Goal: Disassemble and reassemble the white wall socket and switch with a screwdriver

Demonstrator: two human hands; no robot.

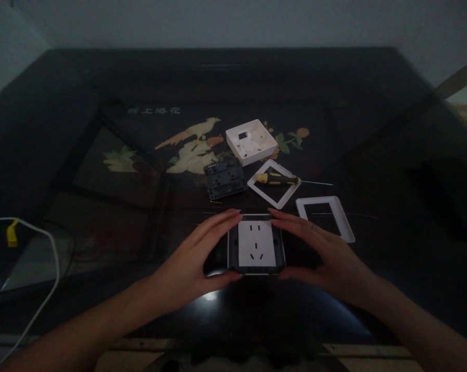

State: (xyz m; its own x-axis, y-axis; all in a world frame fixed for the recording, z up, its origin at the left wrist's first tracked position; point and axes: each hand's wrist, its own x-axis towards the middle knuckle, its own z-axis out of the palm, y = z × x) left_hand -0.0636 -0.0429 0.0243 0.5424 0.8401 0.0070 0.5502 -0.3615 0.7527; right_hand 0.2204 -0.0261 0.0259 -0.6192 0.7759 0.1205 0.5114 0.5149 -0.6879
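Observation:
A wall socket (256, 244) with a white slotted face and a dark surround lies near the front of the table, with a pale rim showing around it. My left hand (206, 250) grips its left side, fingers at the far corner and thumb at the near one. On the opposite side my right hand (314, 245), wearing a ring, holds it the same way. Just beyond sits a dark socket part (225, 178), with a small screw (216, 202) by its near edge. A white square frame (272, 201) carries a yellow-and-black screwdriver (279, 179).
Behind these stands an open white mounting box (252, 140). Another white frame (345, 219) lies to the right. A white cable (56, 253) with a yellow tag (12, 233) curves along the left. The dark glossy table (140, 289) has a bird picture.

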